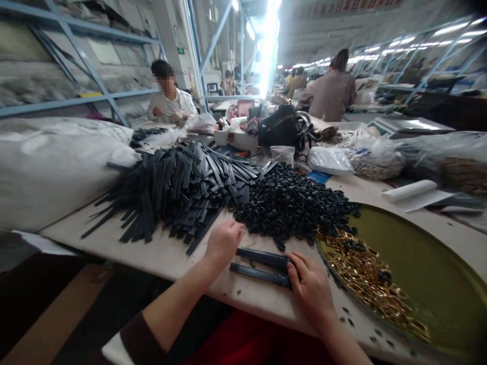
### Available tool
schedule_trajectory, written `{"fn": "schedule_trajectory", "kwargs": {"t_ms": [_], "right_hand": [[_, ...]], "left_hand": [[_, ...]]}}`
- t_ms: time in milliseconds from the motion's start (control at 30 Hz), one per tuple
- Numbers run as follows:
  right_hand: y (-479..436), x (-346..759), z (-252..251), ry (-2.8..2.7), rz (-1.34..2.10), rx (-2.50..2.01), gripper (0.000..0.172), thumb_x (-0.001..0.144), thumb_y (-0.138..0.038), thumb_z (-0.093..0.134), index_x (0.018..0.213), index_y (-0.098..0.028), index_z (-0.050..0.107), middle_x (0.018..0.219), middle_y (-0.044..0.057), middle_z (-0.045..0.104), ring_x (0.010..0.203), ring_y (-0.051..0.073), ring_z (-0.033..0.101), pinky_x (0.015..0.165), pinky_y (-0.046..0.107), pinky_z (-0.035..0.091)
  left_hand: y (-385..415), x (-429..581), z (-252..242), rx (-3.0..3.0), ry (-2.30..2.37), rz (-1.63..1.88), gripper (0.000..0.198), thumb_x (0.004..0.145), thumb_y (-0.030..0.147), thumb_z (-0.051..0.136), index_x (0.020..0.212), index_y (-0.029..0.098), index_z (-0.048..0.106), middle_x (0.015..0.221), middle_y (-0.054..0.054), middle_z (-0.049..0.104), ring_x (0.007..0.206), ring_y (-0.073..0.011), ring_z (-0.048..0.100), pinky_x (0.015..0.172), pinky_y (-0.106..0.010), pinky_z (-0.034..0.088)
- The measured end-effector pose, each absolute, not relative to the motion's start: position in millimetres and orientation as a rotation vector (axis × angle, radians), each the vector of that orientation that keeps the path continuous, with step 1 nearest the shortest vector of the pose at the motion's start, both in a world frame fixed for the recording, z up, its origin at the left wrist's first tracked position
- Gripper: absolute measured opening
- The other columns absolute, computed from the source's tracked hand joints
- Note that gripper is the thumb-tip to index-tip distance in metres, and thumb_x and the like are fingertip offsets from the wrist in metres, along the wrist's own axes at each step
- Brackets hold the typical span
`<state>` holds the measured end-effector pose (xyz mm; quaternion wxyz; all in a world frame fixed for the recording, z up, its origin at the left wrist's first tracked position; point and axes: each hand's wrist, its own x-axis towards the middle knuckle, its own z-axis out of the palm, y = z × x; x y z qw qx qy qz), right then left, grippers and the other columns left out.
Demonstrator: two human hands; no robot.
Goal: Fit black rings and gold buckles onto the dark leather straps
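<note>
My left hand point(223, 242) is closed in a loose fist at the left ends of two dark straps point(262, 266) lying side by side on the table near its front edge. My right hand point(310, 288) has its fingers curled over the right ends of the same straps. Behind my left hand lies a big heap of dark straps point(178, 187). A pile of small black rings point(292, 203) sits just beyond the two straps. To the right, a round olive tray point(426, 263) holds several gold metal pieces point(365, 279) along its near left side.
A large white sack point(53, 162) fills the table's left. Clear bags point(342, 159), a black handbag point(283, 126) and boxes crowd the back. One person point(169, 99) sits across at the left, another point(333, 88) sits with their back turned. Blue shelving stands at the left.
</note>
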<state>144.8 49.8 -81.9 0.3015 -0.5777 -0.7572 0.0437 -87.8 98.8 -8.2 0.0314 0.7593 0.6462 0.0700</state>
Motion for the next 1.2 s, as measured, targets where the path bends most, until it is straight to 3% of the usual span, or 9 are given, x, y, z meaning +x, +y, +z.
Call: {"fn": "schedule_trajectory", "kwargs": {"t_ms": [100, 167, 333, 500, 667, 733, 867, 1100, 1200], "right_hand": [[47, 147, -87, -1.987, 0.099, -1.526, 0.035, 0.086, -0.038, 0.040, 0.103, -0.015, 0.060, 0.104, 0.011, 0.062, 0.097, 0.025, 0.054, 0.087, 0.041, 0.040], [46, 148, -84, -1.973, 0.097, -1.522, 0.035, 0.086, -0.039, 0.041, 0.103, -0.015, 0.060, 0.104, 0.011, 0.062, 0.097, 0.025, 0.054, 0.088, 0.041, 0.040], [41, 146, -75, -1.911, 0.145, -1.476, 0.030, 0.085, -0.036, 0.044, 0.100, -0.016, 0.060, 0.101, 0.011, 0.062, 0.095, 0.024, 0.054, 0.088, 0.042, 0.039], [33, 167, -67, -1.708, 0.180, -1.449, 0.024, 0.086, -0.028, 0.040, 0.096, -0.016, 0.058, 0.097, 0.010, 0.061, 0.094, 0.020, 0.054, 0.086, 0.037, 0.041], [41, 218, -52, -1.748, 0.040, -1.754, 0.028, 0.085, -0.020, 0.035, 0.103, -0.011, 0.055, 0.102, 0.012, 0.058, 0.096, 0.019, 0.052, 0.086, 0.033, 0.040], [51, 232, -46, -1.824, 0.047, -1.836, 0.028, 0.083, -0.018, 0.037, 0.101, -0.012, 0.058, 0.100, 0.011, 0.059, 0.092, 0.019, 0.054, 0.083, 0.030, 0.040], [75, 241, -40, -2.058, 0.137, -1.917, 0.022, 0.080, -0.022, 0.047, 0.093, -0.017, 0.065, 0.090, 0.008, 0.061, 0.079, 0.017, 0.057, 0.071, 0.026, 0.040], [100, 241, -33, -2.319, 0.172, -2.026, 0.013, 0.076, -0.024, 0.055, 0.080, -0.018, 0.066, 0.082, 0.006, 0.062, 0.076, 0.017, 0.057, 0.062, 0.024, 0.035], [103, 232, -26, -2.355, 0.071, -2.029, 0.019, 0.081, -0.027, 0.048, 0.087, -0.018, 0.064, 0.089, 0.007, 0.061, 0.080, 0.017, 0.057, 0.064, 0.024, 0.036]], "left_hand": [[111, -125, -7, 2.175, 2.305, 0.027, 0.026, 0.086, 0.020, 0.038, 0.094, 0.008, 0.060, 0.096, -0.018, 0.060, 0.090, -0.0271, 0.057, 0.076, -0.039, 0.043], [112, -135, -9, 2.126, 2.340, -0.029, 0.024, 0.084, 0.017, 0.040, 0.088, 0.005, 0.061, 0.091, -0.020, 0.060, 0.086, -0.0278, 0.058, 0.073, -0.038, 0.044], [90, -128, -16, 2.151, 2.233, -0.021, 0.020, 0.081, 0.023, 0.046, 0.090, 0.011, 0.060, 0.097, -0.015, 0.059, 0.093, -0.0246, 0.057, 0.076, -0.031, 0.042], [68, -133, -14, 2.107, 2.088, 0.030, 0.023, 0.076, 0.024, 0.049, 0.095, 0.013, 0.058, 0.089, -0.011, 0.062, 0.083, -0.0220, 0.059, 0.071, -0.028, 0.042], [34, -121, 5, 2.132, 1.909, 0.295, 0.018, 0.078, 0.026, 0.043, 0.078, 0.015, 0.057, 0.082, -0.008, 0.059, 0.078, -0.0208, 0.056, 0.070, -0.028, 0.039], [12, -102, 17, 1.962, 1.722, 0.506, 0.017, 0.077, 0.030, 0.044, 0.076, 0.016, 0.054, 0.071, -0.002, 0.054, 0.069, -0.0171, 0.052, 0.064, -0.027, 0.038], [-24, -57, 33, 1.252, 1.231, 0.561, 0.021, 0.070, 0.037, 0.054, 0.072, 0.017, 0.046, 0.058, 0.006, 0.045, 0.051, -0.0089, 0.042, 0.049, -0.020, 0.033], [-29, -28, 23, 0.618, 0.975, 0.570, 0.027, 0.059, 0.027, 0.066, 0.071, 0.017, 0.044, 0.054, 0.008, 0.041, 0.044, -0.0037, 0.037, 0.043, -0.015, 0.025], [-23, -27, 16, 0.555, 0.965, 0.571, 0.026, 0.061, 0.025, 0.065, 0.074, 0.017, 0.045, 0.054, 0.008, 0.041, 0.044, -0.0035, 0.036, 0.042, -0.015, 0.026]]}}
